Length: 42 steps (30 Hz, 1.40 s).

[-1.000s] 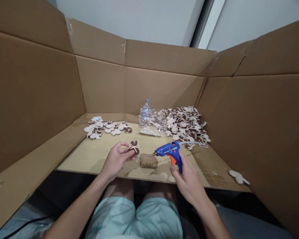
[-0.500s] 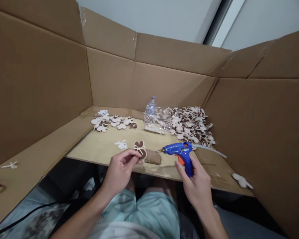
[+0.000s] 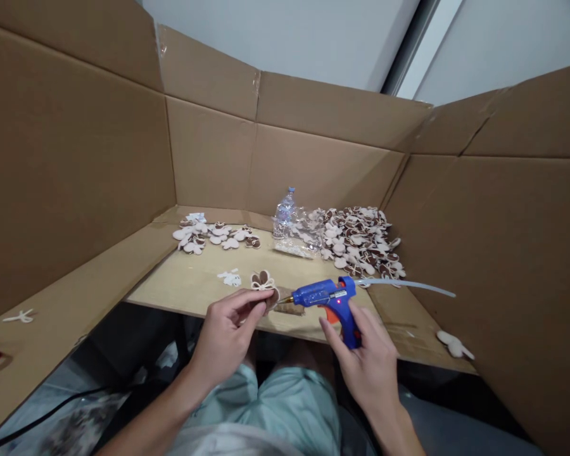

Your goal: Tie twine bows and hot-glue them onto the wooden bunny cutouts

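Note:
Between the thumb and fingers of my left hand (image 3: 230, 329) is a brown felt bunny shape (image 3: 262, 278) with a cream edge and a cream bow. My right hand (image 3: 368, 354) grips the handle of a blue glue gun (image 3: 325, 294) with an orange trigger and a lit red light. Its metal nozzle points left and reaches the bunny's right edge; whether it touches cannot be made out. A clear glue stick (image 3: 408, 285) juts from the back of the gun. Behind the nozzle, a brown padded block (image 3: 292, 309) lies on the board, partly covered.
A large heap of brown and cream bunny pieces (image 3: 361, 244) is at the back right, a smaller group (image 3: 213, 237) back left. Small white pieces (image 3: 229, 277) lie mid-board. A plastic bottle (image 3: 285, 212) stands behind a clear bag (image 3: 297, 240). Cardboard walls (image 3: 323, 145) surround the board.
The glue gun has moved left and slightly down, bringing its nozzle to the bunny's edge. My left hand keeps hold of the bunny, which is tilted a little more. The view has shifted slightly.

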Motion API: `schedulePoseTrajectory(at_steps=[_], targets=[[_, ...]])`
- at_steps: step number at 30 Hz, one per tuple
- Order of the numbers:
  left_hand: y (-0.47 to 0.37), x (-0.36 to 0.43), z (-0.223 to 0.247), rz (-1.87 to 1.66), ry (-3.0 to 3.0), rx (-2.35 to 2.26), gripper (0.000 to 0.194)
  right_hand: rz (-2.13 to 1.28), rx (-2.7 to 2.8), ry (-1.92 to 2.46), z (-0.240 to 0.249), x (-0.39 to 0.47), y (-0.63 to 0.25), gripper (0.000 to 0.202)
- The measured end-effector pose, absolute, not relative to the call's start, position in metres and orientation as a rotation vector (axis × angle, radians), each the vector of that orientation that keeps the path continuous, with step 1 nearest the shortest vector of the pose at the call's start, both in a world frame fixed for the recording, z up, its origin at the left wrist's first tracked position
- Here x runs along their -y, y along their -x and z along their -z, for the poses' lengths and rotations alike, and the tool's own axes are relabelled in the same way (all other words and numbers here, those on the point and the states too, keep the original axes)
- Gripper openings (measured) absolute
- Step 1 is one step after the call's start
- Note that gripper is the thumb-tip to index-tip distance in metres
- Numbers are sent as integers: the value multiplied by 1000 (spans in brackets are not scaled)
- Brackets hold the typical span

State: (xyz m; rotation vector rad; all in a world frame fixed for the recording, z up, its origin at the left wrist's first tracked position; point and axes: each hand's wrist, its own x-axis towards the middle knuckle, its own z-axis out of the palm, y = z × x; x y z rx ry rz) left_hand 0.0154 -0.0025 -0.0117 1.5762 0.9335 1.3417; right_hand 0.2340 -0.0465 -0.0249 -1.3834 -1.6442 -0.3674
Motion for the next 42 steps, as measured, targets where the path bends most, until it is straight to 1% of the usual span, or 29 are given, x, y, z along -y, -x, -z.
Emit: schedulePoseTrajectory(at_steps=[5, 11, 18, 42], targets=[[-17, 6, 5, -1295, -1589, -950, 21, 364, 1648, 1356, 26, 46, -233, 31], [-15, 8, 0, -1268, -1538, -916, 21, 412, 1647, 1345, 23, 48, -233, 26], [-15, 8, -2, -1257, -1500, -898, 20, 421, 1651, 1318, 22, 48, -234, 25], [-12, 5, 2, -1258, -1495, -888, 20, 484, 1627, 1311, 29, 46, -238, 32]])
